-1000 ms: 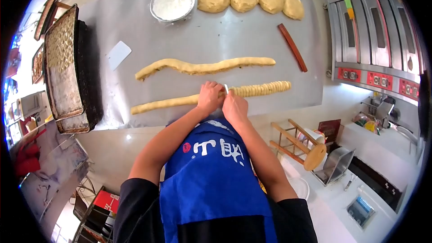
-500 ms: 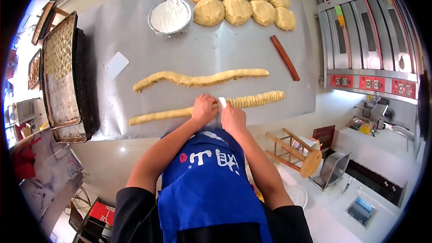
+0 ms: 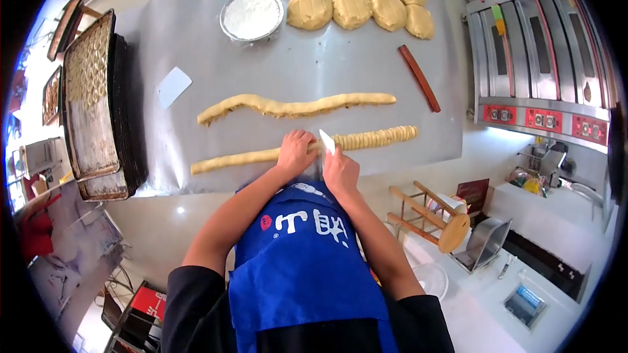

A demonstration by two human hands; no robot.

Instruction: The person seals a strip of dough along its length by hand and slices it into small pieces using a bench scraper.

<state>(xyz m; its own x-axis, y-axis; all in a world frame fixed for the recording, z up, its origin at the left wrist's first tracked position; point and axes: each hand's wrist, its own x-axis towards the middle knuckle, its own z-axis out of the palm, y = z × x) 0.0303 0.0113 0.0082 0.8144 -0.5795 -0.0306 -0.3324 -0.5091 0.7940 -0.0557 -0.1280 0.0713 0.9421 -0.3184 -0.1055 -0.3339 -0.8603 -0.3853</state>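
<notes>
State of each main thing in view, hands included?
Left hand: on near dough roll
Right hand: gripping white cutter
White cutter: held, tilted
Near dough roll: right part sliced, left part uncut
Far dough roll: uncut, wavy
Dough lumps: unrolled, in two rows
Bowl: holding white powder
White card: lying flat
Wooden stick: lying flat
Top tray: partly filled

"What colour is the apron [image 3: 307,281] at bottom centre?"

"Bright blue, with white lettering [image 3: 329,223] and a red dot [image 3: 265,222]."

"And the lower dough roll [image 3: 376,139], mid-frame?"

"Pale yellow, banded with close crosswise lines on its right part; the blade [image 3: 327,142] there is white."

"The upper roll [image 3: 294,108]?"

"Pale yellow too, with a brownish streak along its lower edge."

"Towards the top?"

"Yellow dough mounds [image 3: 351,10], white powder [image 3: 254,16] left of centre, a reddish-brown stick [image 3: 419,78] at right."
</notes>
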